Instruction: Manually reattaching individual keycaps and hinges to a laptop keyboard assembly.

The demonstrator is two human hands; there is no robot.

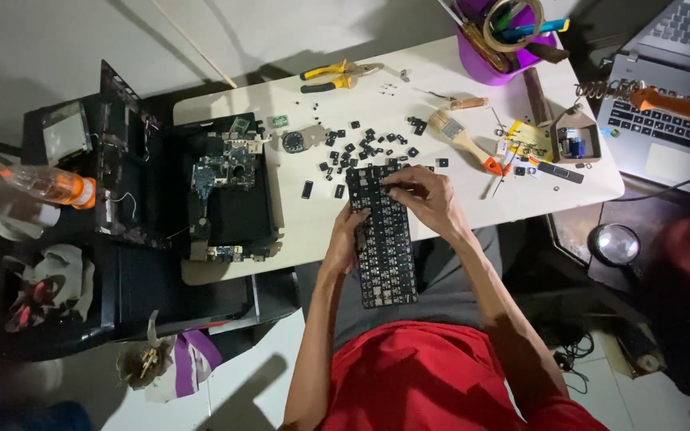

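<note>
The black keyboard (382,235) lay lengthwise, its near end off the white surface (313,227) above the person's lap. The left hand (343,239) pinched the keyboard's left edge in its grip; the right hand (425,199) pressed curled fingers on its far end. Beyond the keyboard, loose black keycaps (361,148) lay scattered, then yellow-handled pliers (337,76).

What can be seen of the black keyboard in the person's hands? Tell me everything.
The keyboard is a thin black laptop panel, lengthwise away from the person, far end on the white table, near end over the lap. The left hand grips its left edge; the right hand presses its top. Loose keycaps lie beyond.
</note>
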